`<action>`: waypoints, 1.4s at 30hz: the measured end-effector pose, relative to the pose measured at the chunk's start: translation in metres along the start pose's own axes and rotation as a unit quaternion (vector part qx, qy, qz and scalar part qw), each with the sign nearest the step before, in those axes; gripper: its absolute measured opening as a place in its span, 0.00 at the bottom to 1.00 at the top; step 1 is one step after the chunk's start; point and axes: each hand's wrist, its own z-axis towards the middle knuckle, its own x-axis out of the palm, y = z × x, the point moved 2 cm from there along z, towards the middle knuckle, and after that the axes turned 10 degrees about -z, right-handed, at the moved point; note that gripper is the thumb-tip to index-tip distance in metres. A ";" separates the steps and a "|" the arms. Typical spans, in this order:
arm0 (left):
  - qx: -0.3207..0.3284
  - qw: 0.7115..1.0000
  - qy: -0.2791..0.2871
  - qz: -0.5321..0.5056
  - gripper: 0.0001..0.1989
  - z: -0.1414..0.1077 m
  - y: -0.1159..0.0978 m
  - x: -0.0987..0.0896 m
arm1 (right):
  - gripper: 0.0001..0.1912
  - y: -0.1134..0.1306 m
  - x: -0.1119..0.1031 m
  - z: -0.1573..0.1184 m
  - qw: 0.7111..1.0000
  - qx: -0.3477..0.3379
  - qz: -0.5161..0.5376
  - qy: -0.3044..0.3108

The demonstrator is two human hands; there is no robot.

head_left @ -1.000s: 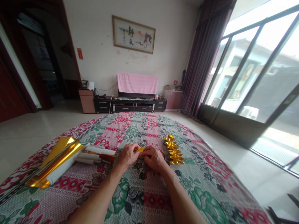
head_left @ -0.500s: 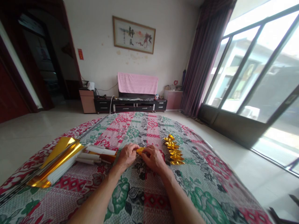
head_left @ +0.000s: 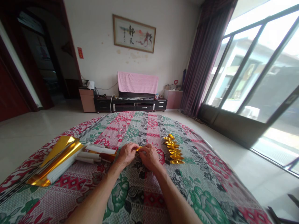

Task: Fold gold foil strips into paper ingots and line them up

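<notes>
Between my two hands, above the flowered tablecloth (head_left: 133, 132), is a small piece of gold foil paper (head_left: 138, 149), mostly covered by fingers. My left hand (head_left: 128, 153) pinches its left end. The fingers of my right hand (head_left: 149, 156) are closed on its right side, close against the left fingertips. To the right stands a column of several folded gold foil pieces (head_left: 175, 152) with pointed ends. At the left lie curled sheets of gold foil paper (head_left: 67, 155) with white backs, and white paper rolls (head_left: 87, 158) beside them.
The round table's edge curves along the far side and right. Beyond it, a black low cabinet (head_left: 126, 108) carries a screen under a pink cloth (head_left: 137, 82). Glass doors (head_left: 247, 71) and a purple curtain (head_left: 198, 62) are on the right.
My right hand has shifted slightly left, nearer my left hand. Less of the gold foil paper shows between the fingers. The folded pieces and sheets stay where they were.
</notes>
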 end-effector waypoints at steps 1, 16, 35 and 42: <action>0.000 1.000 0.001 -0.001 0.14 0.000 -0.001 -0.001 | 0.10 0.001 0.000 0.000 1.000 0.006 -0.004 0.003; 0.009 0.999 0.030 -0.016 0.11 -0.001 -0.005 -0.005 | 0.11 0.006 -0.002 0.000 0.999 0.023 -0.040 -0.012; 0.022 1.000 0.007 -0.005 0.13 0.000 -0.002 -0.003 | 0.10 0.004 -0.002 0.000 0.998 0.050 -0.023 -0.013; 0.028 1.000 0.005 0.006 0.10 0.000 -0.003 -0.002 | 0.11 0.003 0.000 0.000 0.998 0.047 -0.036 -0.010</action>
